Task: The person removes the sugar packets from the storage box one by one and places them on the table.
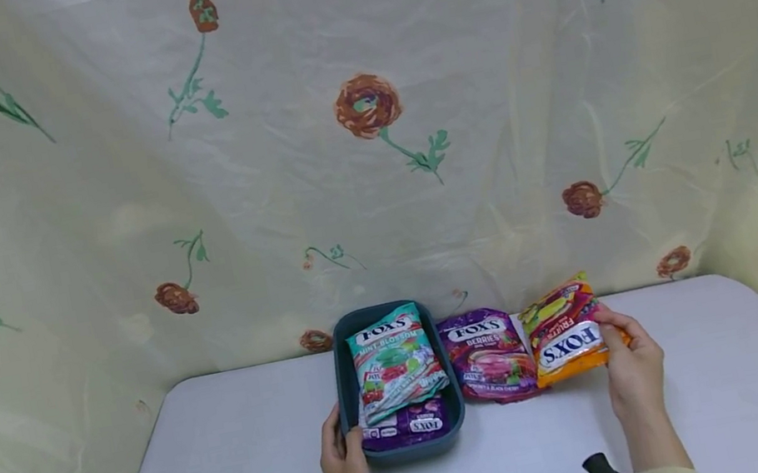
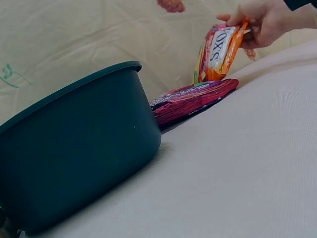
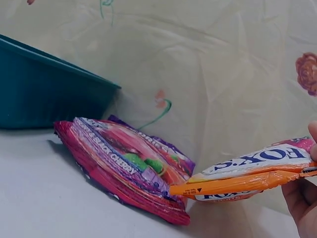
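The right hand (image 1: 634,369) has its grip closed, thumb and fingers pinching one end of the orange bag (image 1: 565,332), which tilts above the tabletop (image 1: 250,454) by the berry bag (image 1: 489,356). The left hand (image 1: 347,466) grips the bin (image 1: 417,452) at its near left side. Inside, the mint bag (image 1: 397,364) overlaps a purple bag (image 1: 408,426).
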Demonstrator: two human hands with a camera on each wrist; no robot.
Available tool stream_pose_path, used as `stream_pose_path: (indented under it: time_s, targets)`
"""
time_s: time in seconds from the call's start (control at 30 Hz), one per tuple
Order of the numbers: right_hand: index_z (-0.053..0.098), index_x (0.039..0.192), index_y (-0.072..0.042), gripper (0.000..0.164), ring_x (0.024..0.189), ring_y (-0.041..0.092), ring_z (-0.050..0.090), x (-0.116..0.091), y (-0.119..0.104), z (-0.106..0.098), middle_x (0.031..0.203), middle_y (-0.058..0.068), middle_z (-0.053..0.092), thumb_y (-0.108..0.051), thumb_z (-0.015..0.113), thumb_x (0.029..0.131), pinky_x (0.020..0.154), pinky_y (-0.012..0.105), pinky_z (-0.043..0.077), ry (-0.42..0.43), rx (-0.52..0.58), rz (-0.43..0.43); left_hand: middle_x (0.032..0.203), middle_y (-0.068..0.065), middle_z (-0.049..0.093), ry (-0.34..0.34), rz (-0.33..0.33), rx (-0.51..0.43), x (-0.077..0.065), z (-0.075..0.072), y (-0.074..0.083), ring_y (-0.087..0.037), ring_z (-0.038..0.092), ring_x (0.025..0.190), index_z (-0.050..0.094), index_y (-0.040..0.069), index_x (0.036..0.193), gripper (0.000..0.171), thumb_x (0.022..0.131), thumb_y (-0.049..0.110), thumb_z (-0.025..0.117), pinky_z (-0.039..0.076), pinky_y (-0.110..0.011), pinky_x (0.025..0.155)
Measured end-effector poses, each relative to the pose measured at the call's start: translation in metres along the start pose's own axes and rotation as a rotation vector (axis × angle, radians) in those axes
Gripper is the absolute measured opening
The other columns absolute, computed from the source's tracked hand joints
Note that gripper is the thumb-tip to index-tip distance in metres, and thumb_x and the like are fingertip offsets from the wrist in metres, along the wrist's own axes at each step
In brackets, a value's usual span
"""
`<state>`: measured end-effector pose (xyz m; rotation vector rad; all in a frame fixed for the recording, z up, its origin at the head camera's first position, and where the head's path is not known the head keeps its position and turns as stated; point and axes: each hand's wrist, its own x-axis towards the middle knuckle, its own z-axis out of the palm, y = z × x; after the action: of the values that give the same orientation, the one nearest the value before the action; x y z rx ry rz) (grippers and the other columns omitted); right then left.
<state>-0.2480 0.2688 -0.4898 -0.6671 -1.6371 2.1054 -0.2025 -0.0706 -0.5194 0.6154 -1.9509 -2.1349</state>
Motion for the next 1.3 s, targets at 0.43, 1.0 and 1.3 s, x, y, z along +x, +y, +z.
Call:
stream_pose_path:
  time_s: [0.43, 1.0, 1.3]
  targets:
    - [0.046, 0.136, -0.016, 0.037, 0.135, 0.022, 0.038, 0.016, 0.029, -0.015, 0.144, 0.008, 0.046, -0.021, 0.039, 0.100, 0.114, 0.039, 0.033, 0.049, -0.441, -0.193, 0.146, -0.017, 0.042, 0.007, 0.026, 0.027, 0.000, 0.000, -0.001, -0.033, 0.041, 0.134, 0.045, 0.013, 0.139, 0.048, 0.091, 0.011, 0.045, 0.036, -0.048, 0.110]
    - [0.041, 0.144, -0.014, 0.046, 0.134, 0.042, 0.037, 0.020, 0.040, -0.025, 0.144, 0.021, 0.043, -0.017, 0.045, 0.098, 0.110, 0.058, 0.028, -0.007, -0.810, -0.364, 0.144, -0.016, 0.045, 0.016, 0.061, 0.017, 0.002, 0.000, -0.004, -0.029, 0.043, 0.133, 0.047, 0.011, 0.136, 0.046, 0.091, 0.009, 0.046, 0.037, -0.045, 0.109]
    - [0.034, 0.147, -0.011, 0.054, 0.132, 0.048, 0.035, 0.020, 0.043, -0.026, 0.144, 0.026, 0.040, -0.013, 0.049, 0.095, 0.108, 0.065, 0.023, -0.028, -0.880, -0.354, 0.144, -0.017, 0.045, 0.011, 0.073, 0.018, 0.000, -0.001, -0.005, -0.031, 0.042, 0.134, 0.047, 0.011, 0.136, 0.046, 0.091, 0.010, 0.046, 0.037, -0.046, 0.110]
